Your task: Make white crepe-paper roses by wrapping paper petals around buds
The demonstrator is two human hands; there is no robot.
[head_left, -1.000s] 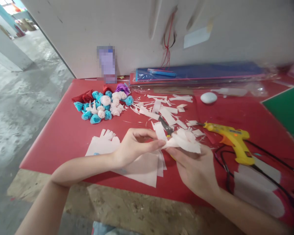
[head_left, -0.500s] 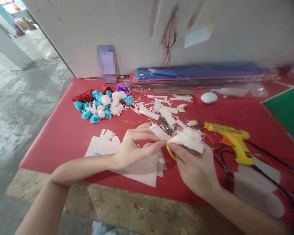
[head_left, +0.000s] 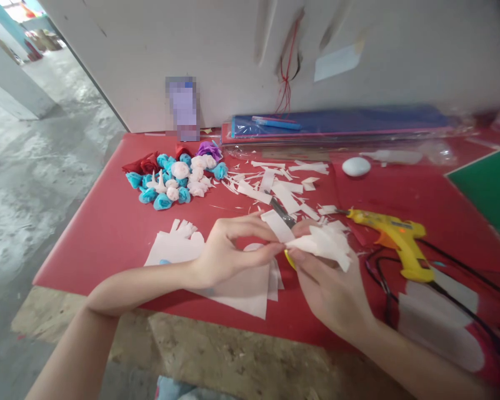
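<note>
A white paper flower (head_left: 323, 244) is pinched at its narrow base in my right hand (head_left: 335, 291), its petals pointing right. My left hand (head_left: 237, 250) pinches a white paper strip (head_left: 277, 223), whose lower end meets the flower's base. Both hands' fingertips nearly touch there. Behind them lie scissors (head_left: 282, 211) with dark blades and a yellow handle, partly hidden by the strip and fingers. Under my left hand are white paper sheets (head_left: 241, 297) on the red table (head_left: 91, 222).
Blue, white, red and purple paper flowers (head_left: 162, 201) cluster at the back left. White paper scraps (head_left: 285, 194) lie behind my hands. A yellow glue gun (head_left: 400, 239) with a black cord rests at right, near a white egg-shaped piece (head_left: 356, 166). Packaged blue sheets (head_left: 350, 125) line the wall.
The flower has turned in my right hand, so its petals now angle down to the right. The strip in my left hand has shifted slightly right.
</note>
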